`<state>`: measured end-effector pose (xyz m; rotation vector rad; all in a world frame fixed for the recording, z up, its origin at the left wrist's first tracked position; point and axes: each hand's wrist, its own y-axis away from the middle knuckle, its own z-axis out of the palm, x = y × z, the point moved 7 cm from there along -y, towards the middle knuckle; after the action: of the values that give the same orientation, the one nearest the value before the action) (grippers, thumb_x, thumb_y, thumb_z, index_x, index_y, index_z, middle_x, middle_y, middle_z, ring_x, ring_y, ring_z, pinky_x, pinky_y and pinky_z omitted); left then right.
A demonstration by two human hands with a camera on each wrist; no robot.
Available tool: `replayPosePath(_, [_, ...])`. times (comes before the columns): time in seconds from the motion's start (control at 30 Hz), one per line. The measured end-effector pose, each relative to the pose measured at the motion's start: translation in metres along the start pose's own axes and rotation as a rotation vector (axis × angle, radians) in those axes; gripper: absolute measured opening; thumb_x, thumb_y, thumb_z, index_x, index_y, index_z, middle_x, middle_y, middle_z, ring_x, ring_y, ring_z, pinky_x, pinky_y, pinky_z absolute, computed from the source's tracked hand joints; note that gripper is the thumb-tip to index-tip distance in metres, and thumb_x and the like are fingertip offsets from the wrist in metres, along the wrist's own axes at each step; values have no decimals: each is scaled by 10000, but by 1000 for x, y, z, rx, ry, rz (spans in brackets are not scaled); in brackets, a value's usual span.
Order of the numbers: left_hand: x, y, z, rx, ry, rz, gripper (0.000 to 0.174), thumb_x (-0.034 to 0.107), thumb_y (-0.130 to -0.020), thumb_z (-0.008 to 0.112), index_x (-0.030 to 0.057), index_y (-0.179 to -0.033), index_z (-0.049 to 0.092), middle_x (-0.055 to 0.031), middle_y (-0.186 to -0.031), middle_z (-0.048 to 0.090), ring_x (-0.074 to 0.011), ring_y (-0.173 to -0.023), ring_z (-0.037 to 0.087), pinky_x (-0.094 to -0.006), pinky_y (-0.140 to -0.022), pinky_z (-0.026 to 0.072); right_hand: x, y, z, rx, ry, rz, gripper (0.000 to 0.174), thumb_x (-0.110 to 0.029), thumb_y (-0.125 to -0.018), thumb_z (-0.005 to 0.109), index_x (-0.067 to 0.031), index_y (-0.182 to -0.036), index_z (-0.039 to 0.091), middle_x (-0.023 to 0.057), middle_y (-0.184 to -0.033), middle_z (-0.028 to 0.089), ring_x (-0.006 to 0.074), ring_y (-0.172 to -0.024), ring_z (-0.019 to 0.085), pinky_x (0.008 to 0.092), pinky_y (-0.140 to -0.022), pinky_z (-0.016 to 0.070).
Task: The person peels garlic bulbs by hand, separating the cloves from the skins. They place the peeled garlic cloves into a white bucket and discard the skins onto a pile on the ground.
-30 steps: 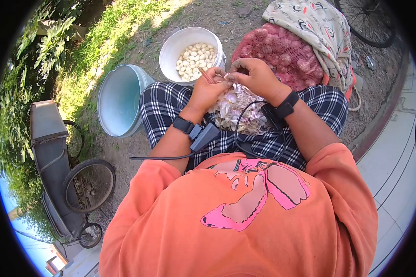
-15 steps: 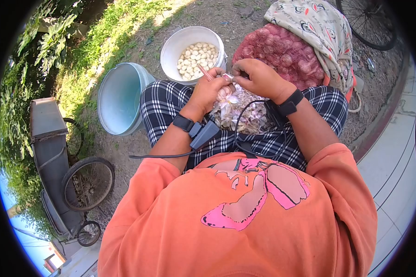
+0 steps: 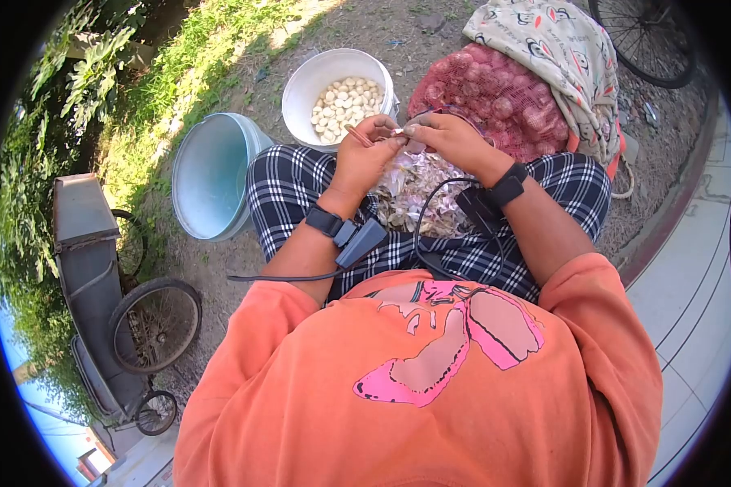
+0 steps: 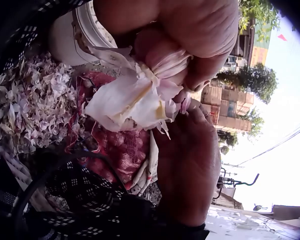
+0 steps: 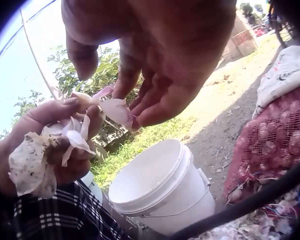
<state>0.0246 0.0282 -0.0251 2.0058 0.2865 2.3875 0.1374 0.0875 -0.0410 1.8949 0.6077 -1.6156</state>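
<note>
My left hand (image 3: 362, 156) holds a garlic bulb (image 4: 162, 57), its pinkish cloves partly covered by loose papery skin (image 4: 125, 102). A thin reddish-brown stick (image 3: 357, 135) also juts from that hand; its other end is hidden. Close against it, my right hand (image 3: 456, 144) pinches a pale pinkish flake of garlic skin (image 5: 116, 110) between thumb and fingers. In the left wrist view the right fingertips meet the bulb's lower side. Below both hands, a heap of peeled-off garlic skins (image 3: 418, 191) lies between the knees.
A white bucket (image 3: 298, 101) with peeled cloves stands beyond the left hand, a pale blue bucket (image 3: 193, 178) to its left. Behind the right hand is a red mesh sack (image 3: 495, 101) of garlic, partly under a printed cloth (image 3: 544, 40). A black cable (image 3: 422, 213) loops over the lap.
Half a second ago my right hand was slightly apart from the left, leaving the bulb more visible. It has come back in and down, and a pale flake shows between the hands.
</note>
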Motion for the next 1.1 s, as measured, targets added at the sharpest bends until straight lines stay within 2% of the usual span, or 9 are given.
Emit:
replayPosePath(0.07, [-1,1,0,1,-12,7,141,-11,-740,565,15,-871,521,-40,-787,592,-71,-689,535,-185,-603,423,-3,0,7,-82,-40,23,293,-243,-763,546,24,-873,592,107,-719,598,142,-646,558,269,-589,437])
replayPosePath(0.13, [-1,1,0,2,-25,12,132,-4,-739,576,14,-860,529,-29,-790,590,-63,-694,532,-184,-606,422,-11,3,1,28,118,52,262,-221,-753,552,21,-839,606,92,-685,598,129,-620,554,259,-568,435])
replayPosePath(0.23, [-1,1,1,9,-90,30,160,2,-738,588,12,-883,519,-32,-776,591,-62,-692,537,-186,-603,428,-11,3,-1,73,68,69,236,-195,-743,553,21,-817,614,79,-635,593,123,-570,549,255,-535,433])
replayPosePath(0.3, [-3,2,6,-23,48,-35,186,-1,-743,585,1,-912,506,-43,-783,594,-66,-696,543,-184,-602,433,-10,2,-1,74,65,59,226,-181,-738,551,21,-817,615,77,-620,592,121,-550,547,253,-523,432])
replayPosePath(0.67, [-12,1,-5,55,126,-162,226,18,-769,560,-28,-980,498,-76,-804,596,-104,-685,558,-199,-609,447,-11,0,0,102,55,26,191,-128,-709,527,34,-764,613,81,-592,585,115,-526,542,250,-501,432])
replayPosePath(0.73, [-14,0,-6,41,118,-180,220,14,-767,559,-36,-973,503,-81,-814,597,-108,-697,565,-200,-612,450,-6,1,1,111,-23,114,135,-92,-736,499,16,-749,579,18,-614,552,71,-512,470,213,-471,378])
replayPosePath(0.87, [-20,2,-2,17,242,-231,246,21,-773,550,-40,-1006,498,-84,-831,593,-113,-711,565,-216,-629,458,12,-1,8,104,-348,213,148,-129,-719,517,0,-755,579,37,-636,566,88,-527,504,239,-485,418])
replayPosePath(0.93, [-19,2,-2,19,278,-226,254,19,-774,546,-40,-1016,496,-85,-840,592,-116,-721,566,-223,-634,462,14,1,12,122,-550,295,130,-131,-725,504,-27,-783,555,8,-663,534,74,-526,469,218,-468,386])
replayPosePath(1.1, [-21,8,10,-17,441,-375,235,25,-793,514,-33,-1020,498,-90,-846,587,-147,-753,578,-260,-668,477,25,1,16,109,-677,370,131,-136,-730,489,-40,-796,548,-14,-660,501,69,-510,431,204,-452,338])
